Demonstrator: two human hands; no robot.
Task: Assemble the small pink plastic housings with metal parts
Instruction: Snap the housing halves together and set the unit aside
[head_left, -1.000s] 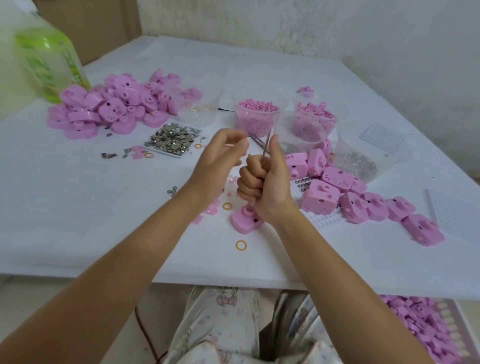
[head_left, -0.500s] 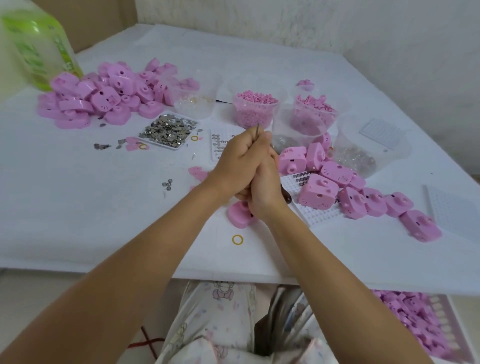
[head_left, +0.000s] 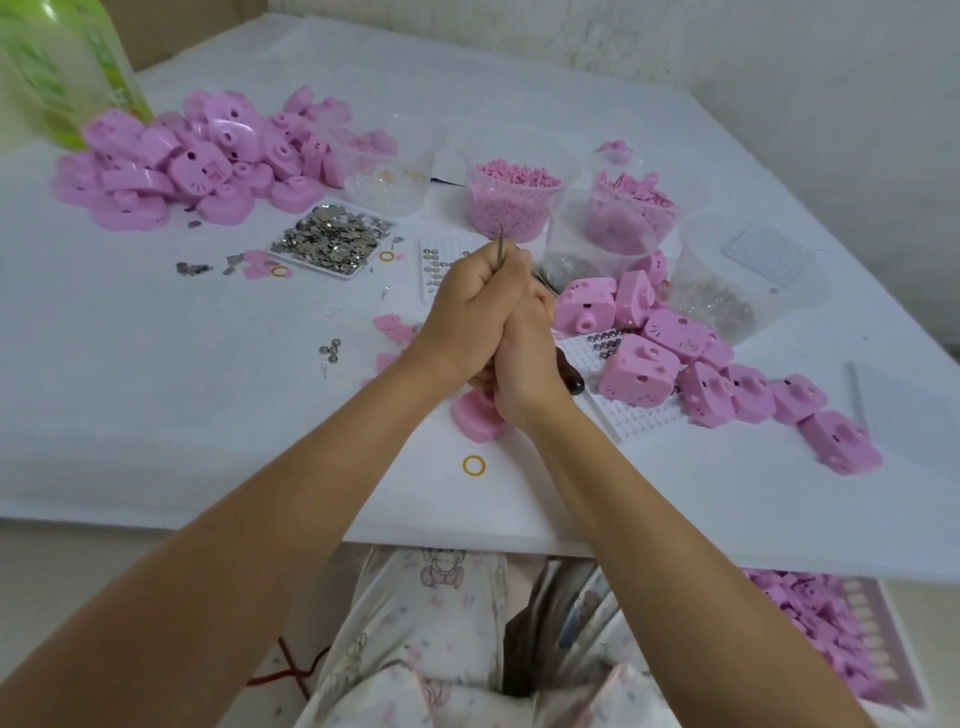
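On the white tabletop (head_left: 130, 405) the stock is spread widely: a heap of pink housings (head_left: 197, 166) is seen at the far left and a row of housings (head_left: 727, 395) at the right, with a tray of metal parts (head_left: 332, 241) further back between them. The 2 hands are held together above the near middle. The left hand (head_left: 467, 306) is closed, its fingers curled over the right hand (head_left: 524, 364) and around a thin metal tool (head_left: 501, 244), of which only the pointed tip is shown above the knuckles. The fingers of the right hand are hidden under the left, so it cannot be told whether they are closed or what is held by them. The housing in work (head_left: 475, 418) lies on the tabletop just beneath the wrists, partly covered. It is judged that the grip on the tool is being settled before a metal part is seated. For a good result, the tool should be steadied by both hands, its tip turned down straight to the housing, and little force used, because a small metal part is easily bent or lost. A yellow ring (head_left: 474, 465) lies near the housing and should not be swept off by a forearm.
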